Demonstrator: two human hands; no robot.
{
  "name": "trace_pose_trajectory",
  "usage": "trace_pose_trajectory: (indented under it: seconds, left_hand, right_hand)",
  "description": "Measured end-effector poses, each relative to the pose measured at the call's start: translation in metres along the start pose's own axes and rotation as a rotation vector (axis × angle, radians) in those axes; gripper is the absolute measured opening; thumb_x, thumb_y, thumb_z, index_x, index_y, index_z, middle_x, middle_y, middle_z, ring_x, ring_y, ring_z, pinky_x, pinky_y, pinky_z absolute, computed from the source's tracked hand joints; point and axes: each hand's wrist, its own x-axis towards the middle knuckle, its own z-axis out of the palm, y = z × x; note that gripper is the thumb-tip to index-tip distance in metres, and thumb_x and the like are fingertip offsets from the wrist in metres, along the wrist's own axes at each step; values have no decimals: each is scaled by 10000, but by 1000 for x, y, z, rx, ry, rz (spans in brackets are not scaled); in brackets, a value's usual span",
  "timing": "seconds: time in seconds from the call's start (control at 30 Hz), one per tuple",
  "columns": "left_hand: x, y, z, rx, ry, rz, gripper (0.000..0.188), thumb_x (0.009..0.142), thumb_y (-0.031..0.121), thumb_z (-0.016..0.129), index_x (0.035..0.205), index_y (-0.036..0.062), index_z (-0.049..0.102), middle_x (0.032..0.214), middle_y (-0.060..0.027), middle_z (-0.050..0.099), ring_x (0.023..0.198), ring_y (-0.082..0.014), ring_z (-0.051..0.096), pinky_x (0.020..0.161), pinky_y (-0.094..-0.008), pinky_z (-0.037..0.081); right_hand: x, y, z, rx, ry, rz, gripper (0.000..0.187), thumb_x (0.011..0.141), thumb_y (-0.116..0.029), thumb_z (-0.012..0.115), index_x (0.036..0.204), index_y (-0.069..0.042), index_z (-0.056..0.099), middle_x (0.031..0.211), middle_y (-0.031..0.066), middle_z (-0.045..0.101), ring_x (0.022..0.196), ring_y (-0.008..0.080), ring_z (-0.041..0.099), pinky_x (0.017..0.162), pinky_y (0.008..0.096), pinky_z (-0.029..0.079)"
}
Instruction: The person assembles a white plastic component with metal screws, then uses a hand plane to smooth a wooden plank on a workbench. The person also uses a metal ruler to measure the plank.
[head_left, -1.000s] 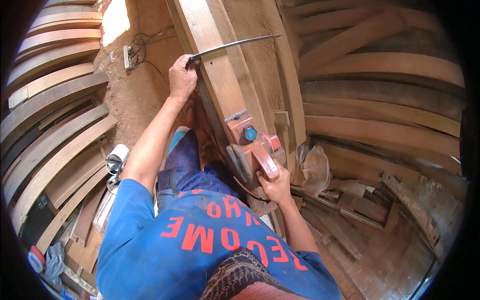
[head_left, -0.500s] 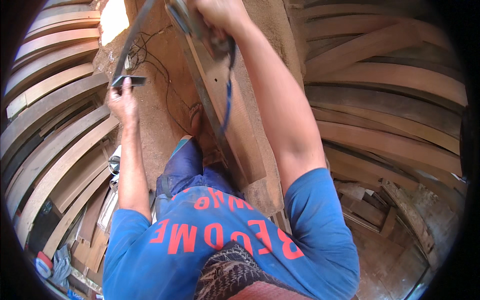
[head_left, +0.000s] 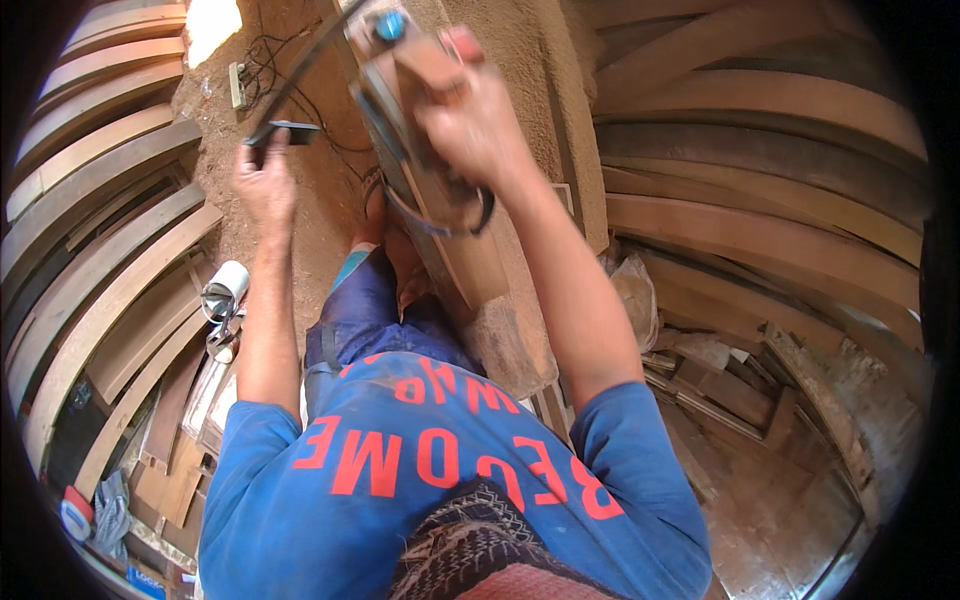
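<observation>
My right hand grips the handle of an electric hand planer, which has a blue round knob at its front end and is blurred by motion. The planer rests on or just above a long wooden board that runs away from me; which of the two I cannot tell. A dark cord loops from the tool beside my right wrist. Off to the left, my left hand is closed on a dark L-shaped square, whose long arm slants up and right towards the planer's front.
Stacked planks line the left side, and more planks the right. A white cylindrical container stands by my left forearm. Black cables and a power strip lie on the dusty floor. Sawdust is heaped right of the board.
The planer and my right hand have come back along the board, nearer to me. My left hand, still holding the square, has shifted slightly to the right. The whole view has shifted a little.
</observation>
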Motion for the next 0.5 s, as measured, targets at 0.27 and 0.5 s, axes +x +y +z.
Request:
trace_pose_trajectory:
  seconds: [0.27,0.5]
  left_hand:
    - [-139,-3,53,-66,-336,42,111,968,89,741,1055,22,730,905,-18,727,861,-87,630,779,-274,520]
    - [-162,-12,60,27,-373,233,103,935,35,718,1035,20,732,944,-120,733,875,-235,718,798,-327,548]
  right_hand:
    - [-284,11,-43,30,17,383,326,830,-35,758,1136,16,658,988,130,730,936,208,701,879,362,554]
    - [-375,-2,-55,-19,75,533,303,830,-107,802,1088,-15,672,929,210,747,884,372,762,775,410,578]
